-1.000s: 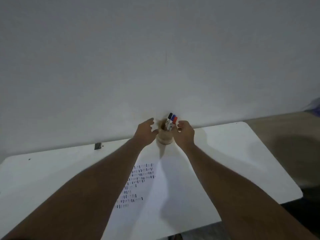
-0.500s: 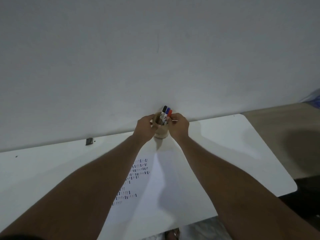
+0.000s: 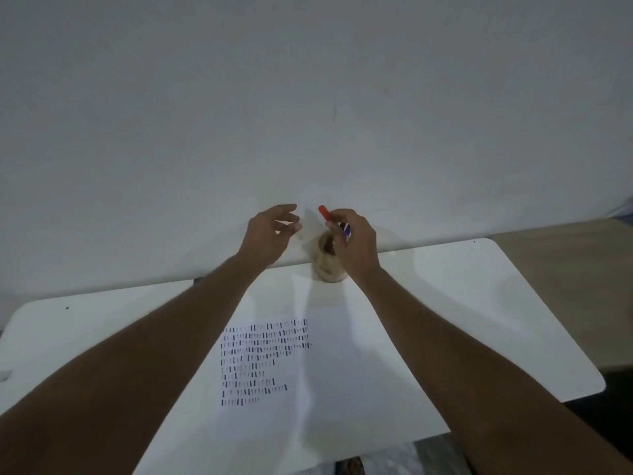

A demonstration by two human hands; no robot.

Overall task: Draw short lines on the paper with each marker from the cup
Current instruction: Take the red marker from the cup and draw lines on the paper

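A tan cup (image 3: 328, 265) stands at the far edge of the white table (image 3: 479, 303), close to the wall. My right hand (image 3: 354, 243) is above the cup and grips the markers: a red cap (image 3: 323, 212) sticks up past my fingers and a blue cap (image 3: 347, 231) shows between them. My left hand (image 3: 272, 234) hovers to the left of the cup with fingers apart, holding nothing. The white paper (image 3: 335, 371) lies nearer to me, with several rows of short dark and reddish lines on its left part.
A plain grey wall (image 3: 308, 97) rises right behind the table. A small dark object (image 3: 197, 280) sits at the table's far edge beside my left forearm. Brownish floor (image 3: 565, 269) lies beyond the table's rounded right corner.
My left hand has let go of the cup and opened to its left. My right hand has lifted the markers up out of the cup.
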